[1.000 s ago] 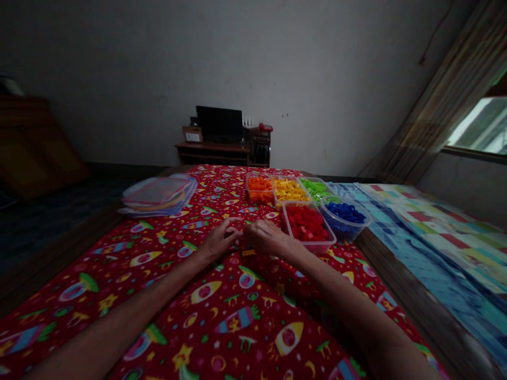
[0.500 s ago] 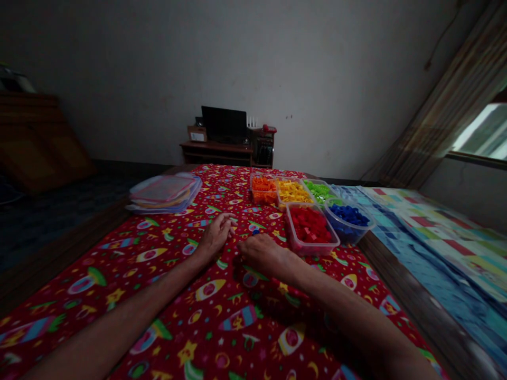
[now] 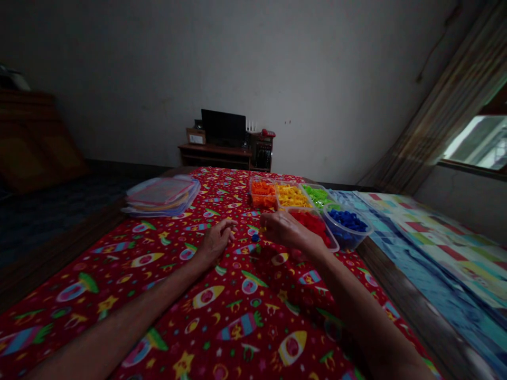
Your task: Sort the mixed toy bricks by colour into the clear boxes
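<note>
My left hand (image 3: 216, 240) lies on the red rocket-print cloth (image 3: 245, 316), fingers loosely bent and apart, with nothing in them. My right hand (image 3: 287, 229) hovers just above the cloth at the near left corner of a clear tub of red bricks (image 3: 333, 244). Its fingers are curled together, and what they hold is hidden. A small blue piece (image 3: 255, 237) lies on the cloth between the two hands. A round tub of blue bricks (image 3: 348, 237) stands to the right of the red one.
Behind these stand tubs of orange (image 3: 261, 202), yellow (image 3: 292, 206) and green bricks (image 3: 312, 184). A stack of clear lids (image 3: 162, 195) lies far left. The table's wooden edge (image 3: 400, 279) borders a patchwork blanket (image 3: 435, 237). A low cabinet with a dark screen (image 3: 224, 126) is at the wall.
My hands were together over a small piece, then parted. My right hand has lifted off the cloth and moved forward and right to the red tub. My left hand has barely moved.
</note>
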### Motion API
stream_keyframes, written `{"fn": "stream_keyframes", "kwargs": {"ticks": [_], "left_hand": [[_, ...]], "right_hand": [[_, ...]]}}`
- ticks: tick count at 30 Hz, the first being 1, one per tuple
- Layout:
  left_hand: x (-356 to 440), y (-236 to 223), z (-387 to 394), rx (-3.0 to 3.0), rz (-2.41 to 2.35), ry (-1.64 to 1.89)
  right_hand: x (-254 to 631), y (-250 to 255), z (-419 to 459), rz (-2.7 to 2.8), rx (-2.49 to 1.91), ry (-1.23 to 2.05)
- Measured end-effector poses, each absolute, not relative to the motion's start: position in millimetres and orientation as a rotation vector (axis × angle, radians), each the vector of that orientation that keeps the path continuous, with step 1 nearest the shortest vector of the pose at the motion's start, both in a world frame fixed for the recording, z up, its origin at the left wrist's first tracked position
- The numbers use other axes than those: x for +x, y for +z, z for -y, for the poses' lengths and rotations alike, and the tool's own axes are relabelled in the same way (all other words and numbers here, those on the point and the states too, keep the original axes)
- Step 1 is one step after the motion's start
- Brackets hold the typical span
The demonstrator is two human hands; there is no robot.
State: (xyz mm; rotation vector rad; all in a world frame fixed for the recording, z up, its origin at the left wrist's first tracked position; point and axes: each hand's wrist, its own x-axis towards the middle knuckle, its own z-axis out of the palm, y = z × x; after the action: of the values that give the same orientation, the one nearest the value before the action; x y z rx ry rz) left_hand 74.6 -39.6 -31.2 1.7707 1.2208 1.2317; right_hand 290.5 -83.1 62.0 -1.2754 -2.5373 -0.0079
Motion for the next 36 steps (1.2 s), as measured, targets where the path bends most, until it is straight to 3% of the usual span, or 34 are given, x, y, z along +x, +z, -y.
{"fn": "stream_keyframes", "kwargs": {"ticks": [16, 22, 29, 36], "left_hand": [[72, -23, 42, 1.906, -1.332, 1.082], [73, -20, 44, 1.920, -1.327, 1.069], [73, -20, 45, 1.963, -1.314, 1.070], [74, -27, 43, 1.956, -1.302, 1.085]], "right_hand": [[386, 103, -52, 2.098, -2.128, -0.116], [391, 104, -53, 2.079, -2.015, -0.276], [334, 112, -19, 2.390, -1.679, -0.123], [267, 58, 16, 2.829, -1.357, 0.019]]}}
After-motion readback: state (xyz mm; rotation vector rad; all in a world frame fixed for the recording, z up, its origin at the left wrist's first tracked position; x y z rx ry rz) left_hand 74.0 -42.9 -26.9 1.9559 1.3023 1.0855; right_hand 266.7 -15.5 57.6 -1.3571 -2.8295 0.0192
